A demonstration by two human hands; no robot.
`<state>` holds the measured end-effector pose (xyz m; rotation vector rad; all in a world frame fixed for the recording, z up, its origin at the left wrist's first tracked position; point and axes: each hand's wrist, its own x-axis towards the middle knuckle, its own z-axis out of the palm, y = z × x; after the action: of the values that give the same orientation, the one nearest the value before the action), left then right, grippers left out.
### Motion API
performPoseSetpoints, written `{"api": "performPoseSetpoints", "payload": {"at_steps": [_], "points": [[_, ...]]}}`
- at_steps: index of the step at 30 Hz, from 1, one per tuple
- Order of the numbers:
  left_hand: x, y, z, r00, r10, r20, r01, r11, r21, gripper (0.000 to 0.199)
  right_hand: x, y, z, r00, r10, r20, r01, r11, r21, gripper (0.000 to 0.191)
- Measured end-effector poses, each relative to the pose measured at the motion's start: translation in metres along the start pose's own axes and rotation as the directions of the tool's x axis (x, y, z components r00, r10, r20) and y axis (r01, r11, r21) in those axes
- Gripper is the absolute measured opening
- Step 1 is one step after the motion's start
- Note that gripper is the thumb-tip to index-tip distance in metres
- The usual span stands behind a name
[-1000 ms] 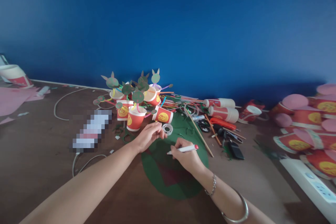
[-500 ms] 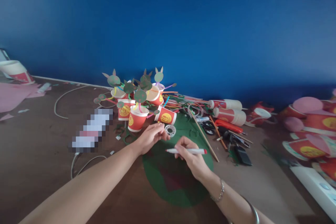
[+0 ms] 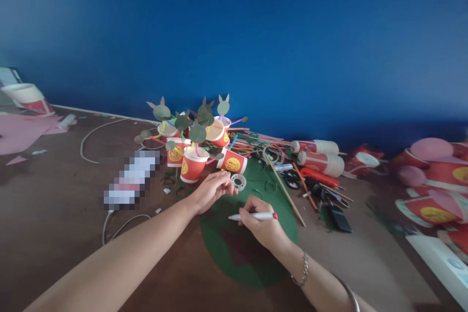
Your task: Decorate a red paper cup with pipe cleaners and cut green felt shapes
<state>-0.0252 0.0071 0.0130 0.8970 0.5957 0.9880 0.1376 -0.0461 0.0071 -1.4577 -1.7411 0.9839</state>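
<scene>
A white marker with a red end (image 3: 261,216) lies in the grip of my right hand (image 3: 258,219), its tip pointing left over a large green round sheet (image 3: 252,268). My left hand (image 3: 215,188) has curled fingers near the sheet's upper left edge; whatever they may hold is too small to make out. Right beside those fingers is a roll of tape (image 3: 239,182). Behind my left hand stands a red paper cup (image 3: 193,165) with a green animal-shaped figure (image 3: 198,133) above it. Another red cup (image 3: 233,161) is tipped over behind the tape.
A wooden stick (image 3: 287,194) crosses the sheet's right side. Further right are stacked cups (image 3: 321,162), scissors (image 3: 291,179), a black object (image 3: 340,218) and a white power strip (image 3: 440,263). A blurred-out device (image 3: 132,178) with a cable lies left. Pink paper (image 3: 25,131) is far left.
My right hand and the marker have moved slightly left and down. My left hand has kept nearly the same place. The whole view has shifted a little.
</scene>
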Motion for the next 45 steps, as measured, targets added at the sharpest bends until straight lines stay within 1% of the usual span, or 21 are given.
{"api": "performPoseSetpoints", "payload": {"at_steps": [10,17,29,35,45], "points": [[-0.0001,-0.0005,0.0001,1.000,0.007,0.004,-0.007,1.000,0.008,0.032,-0.0004,0.0010,0.0021,1.000,-0.003,-0.004,0.003,0.999,-0.038,0.021],[0.0006,-0.0023,-0.0012,1.000,0.024,0.013,-0.025,1.000,0.008,0.032,-0.0006,-0.0021,0.0015,1.000,0.014,0.023,-0.014,1.000,0.007,0.019],[-0.0003,-0.0025,-0.0004,1.000,0.029,0.008,-0.029,1.000,0.010,0.032,-0.0003,0.0007,0.0021,1.000,0.030,0.009,-0.030,0.999,-0.026,0.020],[0.0002,-0.0026,-0.0013,1.000,0.024,0.007,-0.024,1.000,0.016,0.031,0.0012,-0.0003,0.0002,1.000,0.018,-0.004,-0.018,0.999,0.036,0.020],[-0.0003,-0.0024,-0.0013,1.000,0.022,0.007,-0.022,1.000,0.015,0.031,-0.0006,-0.0020,0.0010,1.000,0.018,0.008,-0.018,1.000,0.002,0.020]]}}
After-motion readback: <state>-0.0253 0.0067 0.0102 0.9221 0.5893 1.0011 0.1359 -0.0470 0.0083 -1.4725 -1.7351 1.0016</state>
